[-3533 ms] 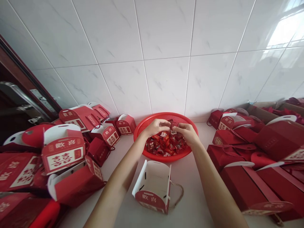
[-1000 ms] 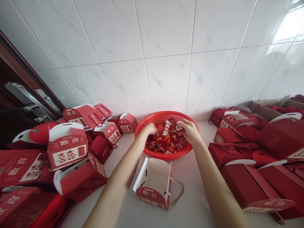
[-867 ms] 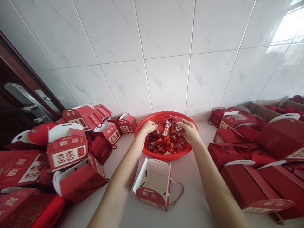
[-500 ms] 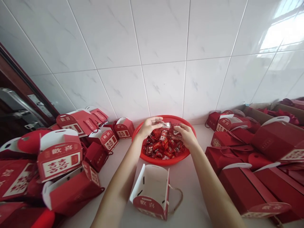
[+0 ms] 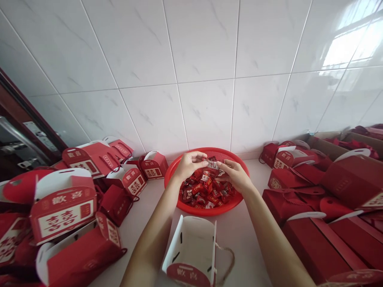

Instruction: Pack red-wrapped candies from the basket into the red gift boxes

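Note:
Over the red plastic basket point(image 5: 209, 212), my left hand point(image 5: 191, 163) pinches one end of a red candy packet point(image 5: 212, 164) with a white label. My right hand point(image 5: 235, 173) has its fingers closed at the packet's other end. Below them, many red wrapped candies point(image 5: 206, 190) fill the bottom of the basket. Nearer to me, between my forearms, an open red and white box point(image 5: 193, 247) stands with its cream inside showing and no contents visible. A twine handle point(image 5: 230, 261) loops out from its right side.
Red gift boxes point(image 5: 66, 215) pile up at the left, with more red boxes point(image 5: 317, 239) at the right. A cardboard carton point(image 5: 326, 139) holds red items at the back right. White tiled wall point(image 5: 206, 115) rises behind the basket.
My hands have drawn closer together, and my right hand's fingers now meet the packet that my left hand holds. The view has shifted slightly, so the basket and box appear lower.

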